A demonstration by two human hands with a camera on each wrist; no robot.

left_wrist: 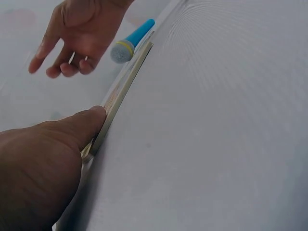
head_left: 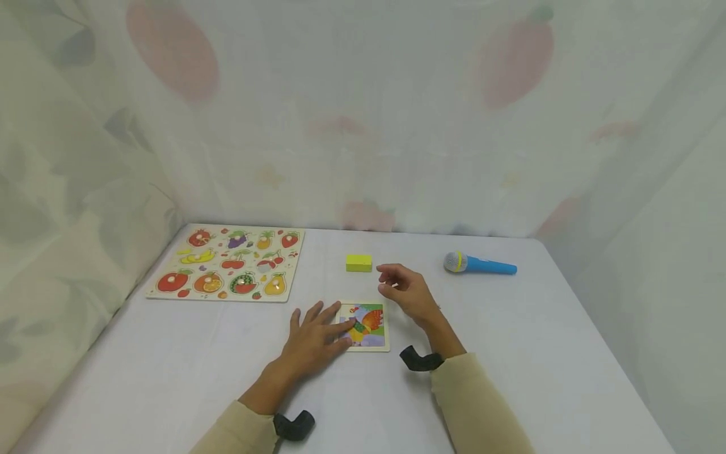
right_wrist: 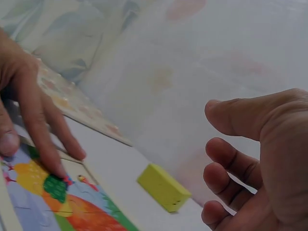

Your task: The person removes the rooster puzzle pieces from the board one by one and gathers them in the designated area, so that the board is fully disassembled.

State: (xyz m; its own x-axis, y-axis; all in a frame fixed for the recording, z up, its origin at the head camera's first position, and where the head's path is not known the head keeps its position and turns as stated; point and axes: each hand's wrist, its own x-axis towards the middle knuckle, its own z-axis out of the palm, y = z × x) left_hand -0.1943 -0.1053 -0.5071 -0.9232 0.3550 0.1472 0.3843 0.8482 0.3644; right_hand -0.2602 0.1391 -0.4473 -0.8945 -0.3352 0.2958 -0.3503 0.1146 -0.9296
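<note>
A small jigsaw puzzle (head_left: 374,337) with a colourful picture and a pale wooden frame lies flat in front of the person. The left hand (head_left: 315,337) rests on its left side, fingers spread, with thumb and fingertips on the picture. In the left wrist view the left thumb (left_wrist: 89,120) lies at the puzzle's edge. The right hand (head_left: 409,293) hovers above and right of the puzzle, fingers loosely bent and holding nothing. Nearest to it stands a yellow block (head_left: 359,263), just left of its fingertips in the head view; the right wrist view shows the block beyond the puzzle.
At the back left lies a wooden fruit peg board (head_left: 215,296) with several knobbed pieces. A blue toy microphone (head_left: 490,267) with a grey head lies at the back right. White cloth (head_left: 539,378) covers the table, and patterned curtains (head_left: 340,170) hang behind and beside it.
</note>
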